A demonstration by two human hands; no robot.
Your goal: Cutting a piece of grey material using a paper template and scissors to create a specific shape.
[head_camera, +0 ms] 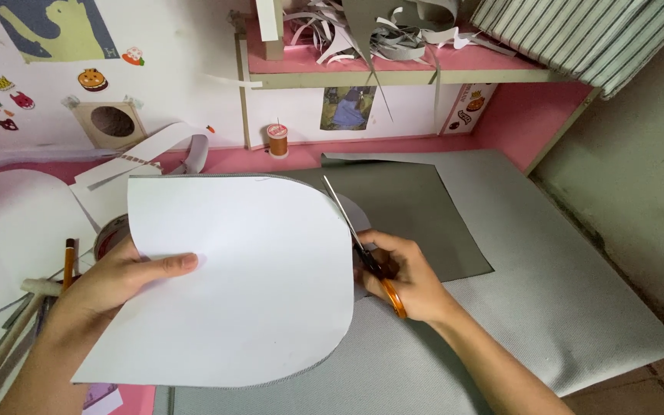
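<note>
- Right now the left hand [121, 280] holds a large white sheet with one rounded side [232, 277], thumb on top near its left edge, fingers under it; grip closed on the sheet.
- Sheet is lifted and tilted over the pink worktop [286, 159]; a thin grey edge shows along its top and curved side.
- Right hand [405, 277] holds orange-handled scissors [359, 242], fingers through the handles; grip closed on them.
- Scissor blades point up and away, running along the sheet's curved right edge; blades look slightly parted, hard to tell.
- Under the hands: a light grey fabric sheet [547, 292] spread over the worktop, with a darker grey rectangular piece [416, 207] lying on it, just beside the right hand.
- Orange thread spool [277, 141] stands upright at the back by the wall.
- Pink shelf [393, 65] above holds a pile of grey and white offcut strips [370, 27].
- Left of the sheet: a tape roll [109, 234], partly hidden, and an orange pencil [68, 263].
</note>
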